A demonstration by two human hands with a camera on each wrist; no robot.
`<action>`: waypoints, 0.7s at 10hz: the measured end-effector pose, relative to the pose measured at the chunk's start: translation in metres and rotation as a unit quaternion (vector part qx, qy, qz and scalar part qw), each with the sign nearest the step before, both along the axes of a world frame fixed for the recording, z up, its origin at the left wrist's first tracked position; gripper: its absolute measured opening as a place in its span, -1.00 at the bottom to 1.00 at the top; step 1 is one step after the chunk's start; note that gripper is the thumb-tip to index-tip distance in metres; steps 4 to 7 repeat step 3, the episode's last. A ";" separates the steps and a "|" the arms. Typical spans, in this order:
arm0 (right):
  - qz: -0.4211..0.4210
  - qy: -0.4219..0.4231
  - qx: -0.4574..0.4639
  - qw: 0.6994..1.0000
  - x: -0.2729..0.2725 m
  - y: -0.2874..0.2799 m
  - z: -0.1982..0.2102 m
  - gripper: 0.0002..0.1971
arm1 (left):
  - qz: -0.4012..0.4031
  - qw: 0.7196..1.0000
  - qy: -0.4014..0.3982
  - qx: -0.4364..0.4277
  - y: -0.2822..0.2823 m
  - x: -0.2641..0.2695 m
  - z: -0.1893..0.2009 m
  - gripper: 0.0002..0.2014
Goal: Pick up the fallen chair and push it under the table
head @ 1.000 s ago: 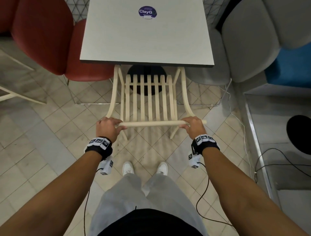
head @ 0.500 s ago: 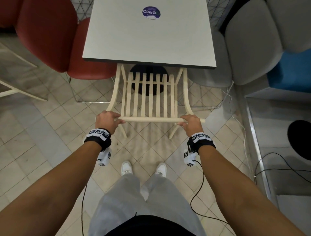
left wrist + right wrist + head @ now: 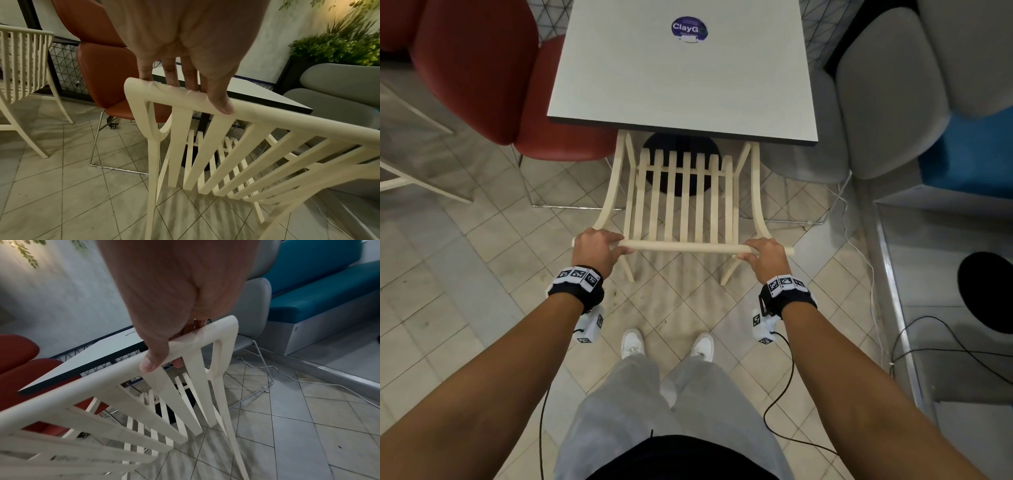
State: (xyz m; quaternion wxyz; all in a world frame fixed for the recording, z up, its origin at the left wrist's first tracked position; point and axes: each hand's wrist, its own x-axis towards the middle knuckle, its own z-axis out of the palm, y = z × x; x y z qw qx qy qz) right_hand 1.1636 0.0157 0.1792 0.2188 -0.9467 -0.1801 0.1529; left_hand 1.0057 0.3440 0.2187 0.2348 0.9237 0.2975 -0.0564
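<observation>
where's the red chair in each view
Head: red chair at upper left, left of the table.
Left wrist: upper left of centre, behind the cream chair.
Right wrist: at the left edge, beyond the table.
Shared landmark: the table's dark near edge.

The tabletop (image 3: 681, 78) is covering the front of the cream slatted chair (image 3: 681, 202), hiding its seat edge and front legs. In the left wrist view the left hand (image 3: 185, 48) is running off the top edge; the right hand (image 3: 180, 296) is doing likewise in its view, where the nearest slats are blurring. The purple sticker (image 3: 690, 28) is showing small print too tiny to read.
</observation>
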 end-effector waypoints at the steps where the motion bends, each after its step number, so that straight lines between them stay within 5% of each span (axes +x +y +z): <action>1: -0.014 0.011 0.000 1.000 0.001 -0.003 -0.005 -0.67 | -0.020 1.000 -0.011 0.005 -0.001 -0.003 -0.003 -0.57; 3: -0.087 -0.049 0.112 0.989 -0.028 -0.007 0.006 -0.75 | 0.021 0.991 -0.130 0.002 -0.011 -0.040 -0.020 -0.66; 7: -0.087 -0.049 0.112 0.989 -0.028 -0.007 0.006 -0.75 | 0.021 0.991 -0.130 0.002 -0.011 -0.040 -0.020 -0.66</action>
